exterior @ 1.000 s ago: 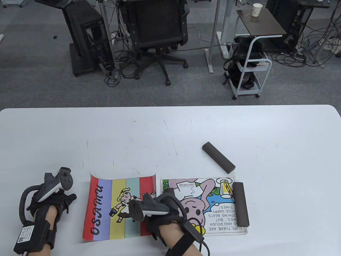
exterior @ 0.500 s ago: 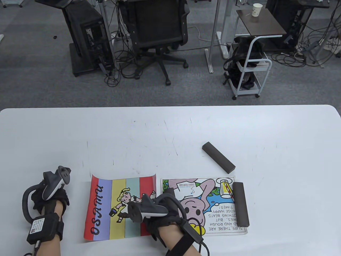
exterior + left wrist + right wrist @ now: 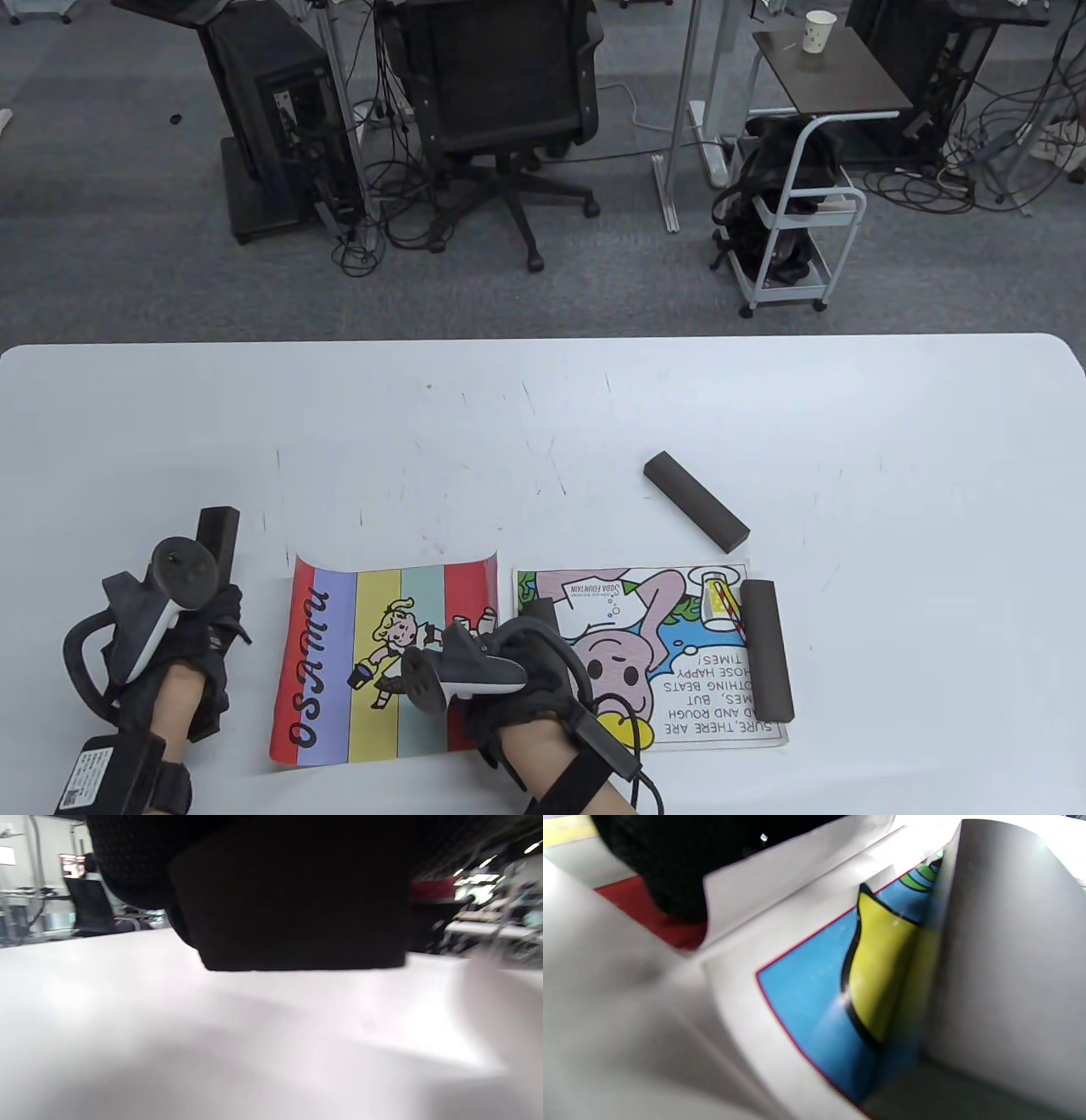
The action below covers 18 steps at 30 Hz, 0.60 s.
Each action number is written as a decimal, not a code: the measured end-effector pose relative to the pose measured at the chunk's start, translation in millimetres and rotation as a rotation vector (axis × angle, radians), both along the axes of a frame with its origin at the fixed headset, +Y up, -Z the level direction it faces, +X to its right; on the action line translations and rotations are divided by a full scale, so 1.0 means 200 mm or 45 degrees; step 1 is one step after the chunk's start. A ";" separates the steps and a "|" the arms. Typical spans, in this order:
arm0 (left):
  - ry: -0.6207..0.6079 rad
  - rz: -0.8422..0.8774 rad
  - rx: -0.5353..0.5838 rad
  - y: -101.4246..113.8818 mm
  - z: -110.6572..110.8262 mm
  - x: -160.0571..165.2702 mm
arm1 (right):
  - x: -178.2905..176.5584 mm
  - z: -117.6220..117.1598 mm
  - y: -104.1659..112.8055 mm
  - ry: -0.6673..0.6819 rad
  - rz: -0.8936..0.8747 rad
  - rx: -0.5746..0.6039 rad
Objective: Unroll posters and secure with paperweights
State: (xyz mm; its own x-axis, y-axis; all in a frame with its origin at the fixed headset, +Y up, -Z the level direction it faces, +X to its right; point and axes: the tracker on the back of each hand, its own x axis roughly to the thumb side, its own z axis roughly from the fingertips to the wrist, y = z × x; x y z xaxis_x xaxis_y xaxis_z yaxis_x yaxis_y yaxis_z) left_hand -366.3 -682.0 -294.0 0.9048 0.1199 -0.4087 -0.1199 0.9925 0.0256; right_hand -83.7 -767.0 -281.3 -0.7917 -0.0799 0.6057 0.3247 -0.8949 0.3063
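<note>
A striped poster [image 3: 373,662] lies unrolled at the front left, its far edge curling up. My right hand [image 3: 509,675] presses on its right red edge; a gloved fingertip [image 3: 670,870] shows on the red stripe. My left hand [image 3: 191,628], left of the poster, grips a dark bar paperweight [image 3: 217,531], which fills the left wrist view [image 3: 297,899] just above the table. A cartoon poster [image 3: 670,654] lies flat to the right, with one paperweight [image 3: 768,649] on its right edge and another [image 3: 540,609] on its left edge, partly hidden by my right hand.
A further dark paperweight [image 3: 696,501] lies loose on the white table [image 3: 543,407] beyond the cartoon poster. Past the table's far edge are an office chair [image 3: 501,93] and a white cart [image 3: 797,229].
My left hand has turned and the end of a dark paperweight now sticks out beyond its tracker. My right hand has stayed on the striped poster's edge.
</note>
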 end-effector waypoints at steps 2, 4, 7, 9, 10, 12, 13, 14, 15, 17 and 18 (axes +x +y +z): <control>-0.076 0.038 0.025 0.08 0.06 0.10 | 0.00 0.00 0.00 0.000 -0.004 -0.007; -0.137 0.048 0.012 0.11 0.11 0.20 | 0.00 0.00 0.00 0.000 -0.006 -0.010; -0.212 0.047 -0.075 0.09 0.17 0.34 | 0.00 0.00 0.00 0.002 -0.002 -0.008; -0.223 0.048 -0.144 0.04 0.18 0.38 | 0.00 0.00 0.00 0.002 -0.004 -0.011; -0.219 0.034 -0.172 0.01 0.19 0.39 | 0.00 0.00 0.00 0.002 -0.006 -0.013; -0.194 -0.026 -0.254 -0.06 0.18 0.40 | 0.00 0.00 -0.01 0.000 -0.010 -0.019; -0.177 -0.049 -0.278 -0.09 0.18 0.39 | 0.01 0.00 -0.01 -0.001 -0.011 -0.020; -0.144 -0.081 -0.326 -0.12 0.17 0.38 | 0.01 0.00 -0.01 0.000 -0.012 -0.021; -0.117 -0.100 -0.359 -0.15 0.16 0.37 | 0.01 0.00 -0.01 0.000 -0.013 -0.022; -0.052 -0.125 -0.409 -0.19 0.15 0.33 | 0.01 0.00 -0.01 0.001 -0.011 -0.022; -0.034 -0.137 -0.421 -0.20 0.14 0.32 | 0.01 0.00 -0.01 0.002 -0.009 -0.022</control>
